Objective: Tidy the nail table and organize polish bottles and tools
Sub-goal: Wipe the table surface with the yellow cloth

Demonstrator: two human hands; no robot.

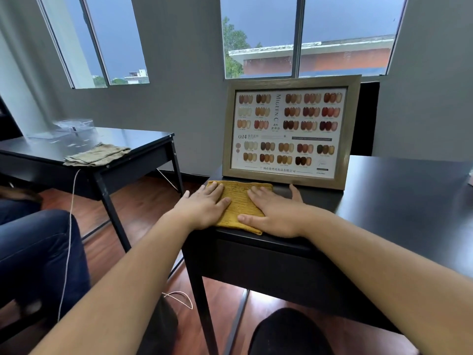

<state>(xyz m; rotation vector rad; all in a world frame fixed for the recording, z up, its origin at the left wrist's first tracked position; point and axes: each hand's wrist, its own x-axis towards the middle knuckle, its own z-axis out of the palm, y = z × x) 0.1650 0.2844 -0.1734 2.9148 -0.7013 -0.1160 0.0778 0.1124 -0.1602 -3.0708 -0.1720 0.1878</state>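
Head view: both hands, left (204,208) and right (273,213), press flat and open on a yellow cloth (240,203) on the surface (396,201).

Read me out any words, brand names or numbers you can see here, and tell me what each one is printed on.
"MIGEEN C": runs vertically near the top middle of the framed nail colour chart.
"024": left side of the same chart, above the lower rows of swatches.
The line of Chinese characters along the chart's bottom edge, the captions under each swatch and the dark banner on the right are too small to read.
The yellow cloth carries no text.
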